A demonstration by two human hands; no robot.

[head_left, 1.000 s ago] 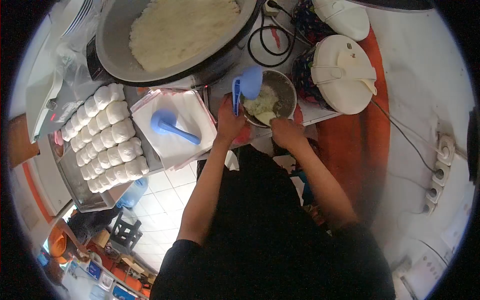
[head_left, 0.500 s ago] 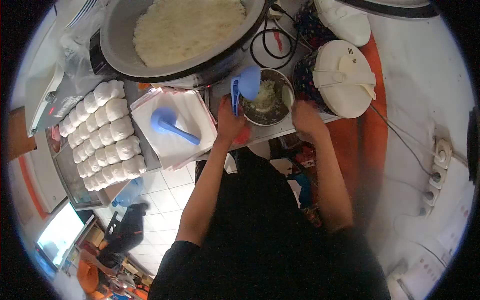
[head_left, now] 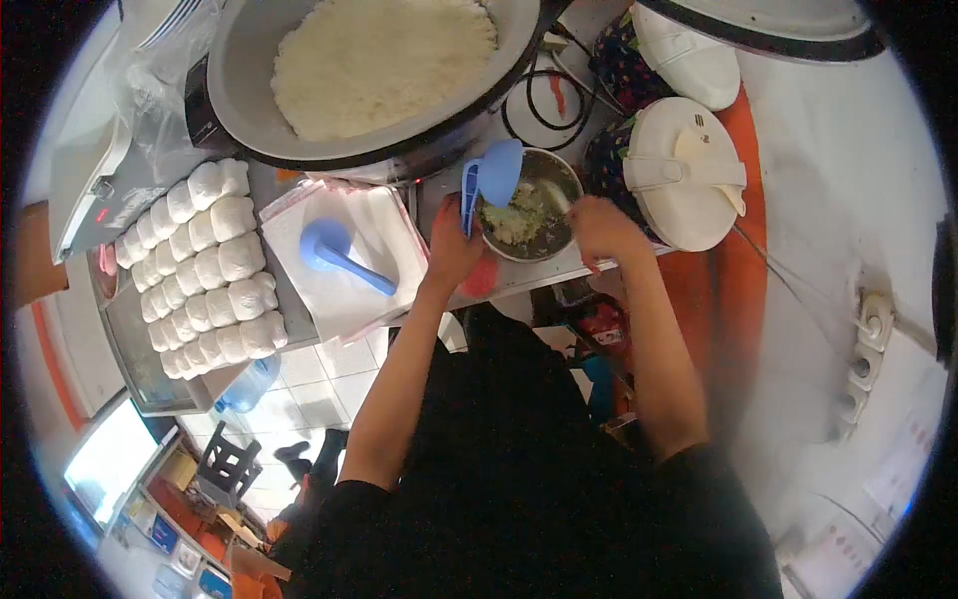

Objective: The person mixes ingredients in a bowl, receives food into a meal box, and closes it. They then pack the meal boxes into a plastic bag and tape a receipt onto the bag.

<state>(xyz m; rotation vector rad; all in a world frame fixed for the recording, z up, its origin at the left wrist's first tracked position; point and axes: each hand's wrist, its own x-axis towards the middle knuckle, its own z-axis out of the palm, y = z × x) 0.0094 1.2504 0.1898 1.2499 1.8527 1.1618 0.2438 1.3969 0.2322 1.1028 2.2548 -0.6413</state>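
Observation:
My left hand (head_left: 454, 248) is closed round the handle of a blue scoop (head_left: 500, 172), whose cup tilts over the left rim of a metal bowl (head_left: 544, 252). Inside the bowl lies a pale, rice-like clump (head_left: 519, 222) with greenish bits. At the bowl's right rim, my right hand (head_left: 604, 230) has its fingers curled together; what they hold, if anything, is hidden. A red patch (head_left: 481, 277) shows beside my left hand. To the left, a second blue scoop (head_left: 344, 255) rests on a stack of white paper sheets (head_left: 349, 212).
Behind the bowl stands a big cooker pot (head_left: 239, 95) of white rice (head_left: 384, 65). Rows of white wrapped bundles (head_left: 205, 270) sit at the left. White-lidded containers (head_left: 689, 215) stand at the right, near a black cable (head_left: 534, 125). Another person's leg (head_left: 324, 469) shows lower left.
My right hand has moved slightly left, onto the bowl's rim. The pale clump now lies lower in the bowl. My left hand still grips the scoop. The person at lower left has moved.

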